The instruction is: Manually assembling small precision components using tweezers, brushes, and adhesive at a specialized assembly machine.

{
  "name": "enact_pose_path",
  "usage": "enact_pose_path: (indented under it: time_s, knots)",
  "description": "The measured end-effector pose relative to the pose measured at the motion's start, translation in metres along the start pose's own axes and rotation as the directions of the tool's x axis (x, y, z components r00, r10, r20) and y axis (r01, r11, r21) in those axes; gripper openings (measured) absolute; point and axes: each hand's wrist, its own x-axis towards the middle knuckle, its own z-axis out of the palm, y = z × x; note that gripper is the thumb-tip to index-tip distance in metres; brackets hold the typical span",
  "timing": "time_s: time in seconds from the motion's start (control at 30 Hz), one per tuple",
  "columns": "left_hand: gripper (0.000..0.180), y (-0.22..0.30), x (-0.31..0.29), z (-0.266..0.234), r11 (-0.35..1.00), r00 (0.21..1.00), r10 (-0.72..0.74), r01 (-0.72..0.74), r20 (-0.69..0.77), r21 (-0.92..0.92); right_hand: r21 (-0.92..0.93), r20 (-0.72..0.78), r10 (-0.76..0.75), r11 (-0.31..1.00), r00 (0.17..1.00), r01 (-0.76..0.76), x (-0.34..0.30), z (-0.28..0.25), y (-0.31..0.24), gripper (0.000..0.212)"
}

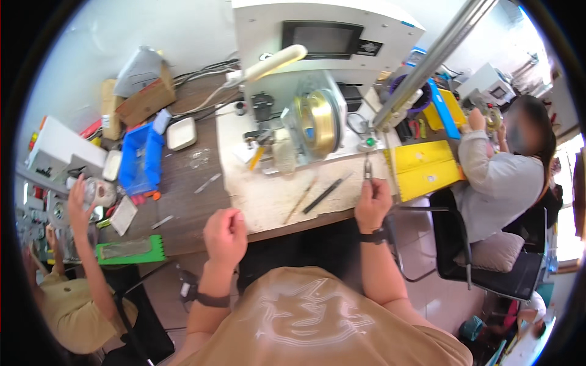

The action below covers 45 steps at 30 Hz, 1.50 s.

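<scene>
the small metal pliers (368,166) stick up from the right hand (373,203), above the near edge of the counter (189,213). the right fingers are curled tight around the pliers' handles. the left hand (225,235) is a loose fist over the counter's front edge, and you cannot tell if it holds anything. on the white mat (262,198) between the hands lie 2 thin sticks, 1 tan stick (301,200) and 1 black stick (326,193). behind them sits a shiny gold spool (317,122) on a white machine (317,36). a blue bin (141,157) stands far left. a yellow tray (424,168) is on the right. another person (500,177) sits past it.
</scene>
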Motion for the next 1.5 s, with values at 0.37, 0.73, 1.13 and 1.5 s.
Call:
enact_pose_path:
  time_s: [0.37, 0.73, 1.13, 1.5]
  knots:
    - [0.013, -0.021, -0.014, 0.018, 0.914, 0.951, 0.309, -0.301, 0.014, 0.271, -0.133, 0.01, 0.031, 0.991, 0.999, -0.029, -0.004, 0.002, -0.008, 0.006]
    - [0.012, -0.017, -0.014, 0.021, 0.961, 0.976, 0.206, -0.187, -0.076, 0.204, -0.003, 0.02, 0.065, 0.998, 0.998, -0.065, -0.006, 0.0, 0.002, 0.012]
    - [0.007, -0.016, -0.012, 0.024, 0.946, 0.964, 0.264, -0.254, -0.023, 0.202, 0.036, 0.017, 0.001, 0.999, 1.0, -0.002, -0.006, -0.001, 0.0, 0.011]
    - [0.008, -0.016, -0.013, 0.024, 0.937, 0.969, 0.247, -0.236, -0.011, 0.258, 0.016, 0.067, 0.007, 1.0, 0.998, -0.008, -0.008, -0.004, 0.0, 0.007]
